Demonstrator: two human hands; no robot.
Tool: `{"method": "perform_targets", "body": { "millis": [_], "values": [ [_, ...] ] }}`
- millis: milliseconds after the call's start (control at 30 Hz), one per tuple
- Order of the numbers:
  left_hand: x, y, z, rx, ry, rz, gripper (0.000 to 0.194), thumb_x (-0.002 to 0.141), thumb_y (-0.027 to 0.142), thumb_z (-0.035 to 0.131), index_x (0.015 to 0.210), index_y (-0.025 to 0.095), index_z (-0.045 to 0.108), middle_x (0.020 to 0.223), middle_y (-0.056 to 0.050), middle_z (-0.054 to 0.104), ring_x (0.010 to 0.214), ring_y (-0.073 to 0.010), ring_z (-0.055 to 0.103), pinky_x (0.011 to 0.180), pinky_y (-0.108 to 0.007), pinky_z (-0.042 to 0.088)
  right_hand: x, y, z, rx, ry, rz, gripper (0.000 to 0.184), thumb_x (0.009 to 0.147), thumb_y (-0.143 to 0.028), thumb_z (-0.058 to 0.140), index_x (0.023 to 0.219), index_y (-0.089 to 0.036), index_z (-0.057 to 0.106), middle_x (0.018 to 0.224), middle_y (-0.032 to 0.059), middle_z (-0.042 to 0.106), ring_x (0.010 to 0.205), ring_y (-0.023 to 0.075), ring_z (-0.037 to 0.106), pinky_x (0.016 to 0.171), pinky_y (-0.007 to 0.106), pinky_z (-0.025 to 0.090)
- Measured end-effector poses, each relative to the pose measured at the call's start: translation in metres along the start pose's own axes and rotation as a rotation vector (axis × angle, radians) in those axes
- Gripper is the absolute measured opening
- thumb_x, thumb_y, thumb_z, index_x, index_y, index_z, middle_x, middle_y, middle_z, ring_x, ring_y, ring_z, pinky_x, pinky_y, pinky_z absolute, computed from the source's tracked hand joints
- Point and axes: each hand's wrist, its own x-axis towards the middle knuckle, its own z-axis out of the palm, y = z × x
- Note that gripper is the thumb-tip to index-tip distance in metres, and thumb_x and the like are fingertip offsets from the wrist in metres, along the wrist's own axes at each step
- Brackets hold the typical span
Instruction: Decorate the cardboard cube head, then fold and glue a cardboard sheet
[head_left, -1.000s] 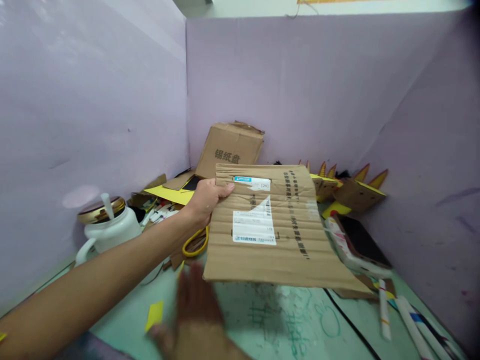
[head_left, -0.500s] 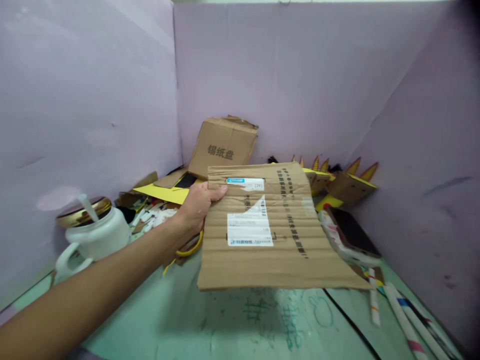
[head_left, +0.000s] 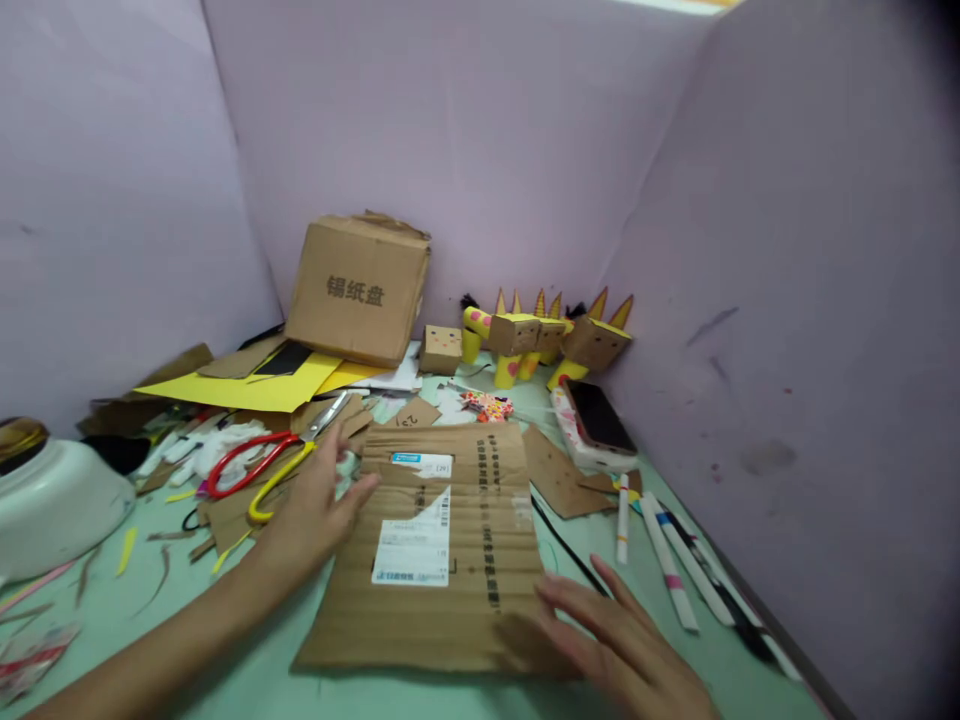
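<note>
A flat piece of corrugated cardboard (head_left: 465, 540) with a torn white shipping label (head_left: 411, 550) lies on the green table in front of me. At its left edge is my left hand (head_left: 319, 510), open, the thumb reaching over the board's edge and the fingers pointing forward. My right hand (head_left: 622, 645) is open with fingers spread at the board's lower right edge; the fingertips come up to it, though contact is hard to tell. Scissors (head_left: 289, 460) with red and yellow handles lie just beyond my left hand.
Behind stand a cardboard box (head_left: 356, 290), a small cardboard cube (head_left: 441, 350) and several yellow paper animals (head_left: 517, 340). Yellow paper (head_left: 232, 388) and scraps lie left, near a white mug (head_left: 60, 500). A phone (head_left: 600, 415) and markers (head_left: 667, 565) lie right.
The cardboard, held up in my left hand before, has come down onto the table. My right hand has come into view. The view has shifted, now showing the scissors.
</note>
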Motion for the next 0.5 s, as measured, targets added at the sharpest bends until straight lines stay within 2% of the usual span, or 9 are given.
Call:
{"method": "perform_targets", "body": {
  "millis": [33,67,133,167,200,267,367,433,500],
  "values": [
    [-0.013,-0.001,-0.002,0.248,0.078,0.201,0.075,0.072,0.045,0.064,0.138,0.017,0.038,0.139,-0.017,0.048,0.130,-0.0372,0.040,0.108,-0.057,0.028,-0.005,0.004,0.006,-0.047,-0.003,-0.037,0.048,0.086,-0.033,0.060,0.132,-0.023,0.049,0.127,0.0084,0.062,0.119,0.0248,0.055,0.108,0.045,0.032],
    [-0.027,-0.004,-0.004,0.413,0.035,0.385,0.074,0.076,0.045,0.060,0.140,0.019,0.034,0.145,-0.016,0.041,0.133,-0.0359,0.036,0.108,-0.056,0.027,-0.008,0.007,0.011,-0.075,-0.024,-0.076,0.054,0.086,-0.033,0.059,0.137,-0.021,0.044,0.132,0.0114,0.057,0.124,0.0257,0.050,0.109,0.047,0.028],
    [-0.054,-0.010,-0.004,0.566,-0.180,0.709,0.069,0.080,0.042,0.052,0.142,0.024,0.031,0.148,-0.010,0.038,0.134,-0.0295,0.036,0.107,-0.045,0.035,-0.009,0.011,0.023,-0.107,-0.077,-0.125,0.058,0.087,-0.026,0.056,0.141,-0.020,0.037,0.137,0.0125,0.051,0.128,0.0251,0.045,0.108,0.049,0.026],
    [-0.066,-0.014,-0.003,0.631,-0.262,0.823,0.073,0.077,0.040,0.055,0.143,0.024,0.029,0.147,-0.010,0.040,0.133,-0.0278,0.039,0.105,-0.041,0.038,-0.008,0.012,0.028,-0.113,-0.105,-0.130,0.059,0.087,-0.023,0.054,0.142,-0.020,0.035,0.138,0.0117,0.050,0.128,0.0249,0.044,0.108,0.049,0.027],
    [-0.074,-0.016,-0.003,0.705,-0.318,0.896,0.075,0.074,0.037,0.058,0.142,0.025,0.029,0.144,-0.010,0.044,0.130,-0.0282,0.043,0.105,-0.043,0.039,-0.007,0.013,0.032,-0.110,-0.138,-0.123,0.060,0.086,-0.021,0.054,0.143,-0.020,0.034,0.138,0.0110,0.050,0.129,0.0251,0.044,0.108,0.050,0.027],
    [-0.078,-0.018,-0.004,0.853,-0.384,0.876,0.081,0.068,0.030,0.062,0.143,0.023,0.029,0.144,-0.013,0.043,0.129,-0.0306,0.044,0.104,-0.045,0.040,-0.007,0.018,0.039,-0.071,-0.204,-0.120,0.061,0.083,-0.023,0.054,0.141,-0.016,0.036,0.138,0.0108,0.049,0.128,0.0259,0.045,0.108,0.050,0.027],
    [-0.064,-0.017,-0.011,0.948,-0.447,0.814,0.071,0.069,0.019,0.057,0.138,0.024,0.038,0.144,-0.009,0.044,0.130,-0.0291,0.043,0.105,-0.046,0.038,-0.011,0.026,0.044,0.010,-0.260,-0.156,0.053,0.082,-0.024,0.054,0.133,-0.015,0.048,0.133,0.0090,0.055,0.124,0.0247,0.050,0.109,0.047,0.026],
    [-0.052,-0.021,-0.018,0.957,-0.511,0.873,0.067,0.069,0.011,0.051,0.133,0.029,0.044,0.141,-0.004,0.049,0.129,-0.0261,0.045,0.106,-0.045,0.036,-0.016,0.031,0.042,0.055,-0.228,-0.175,0.039,0.086,-0.023,0.052,0.124,-0.019,0.056,0.127,0.0042,0.061,0.121,0.0212,0.053,0.110,0.041,0.028],
    [-0.045,-0.031,-0.023,0.941,-0.582,1.018,0.065,0.071,0.010,0.049,0.132,0.030,0.046,0.137,0.000,0.053,0.125,-0.0230,0.050,0.105,-0.038,0.038,-0.019,0.032,0.035,0.120,-0.193,-0.161,0.029,0.092,-0.025,0.049,0.119,-0.022,0.060,0.122,0.0001,0.065,0.120,0.0173,0.054,0.107,0.032,0.034]
  ]
}}
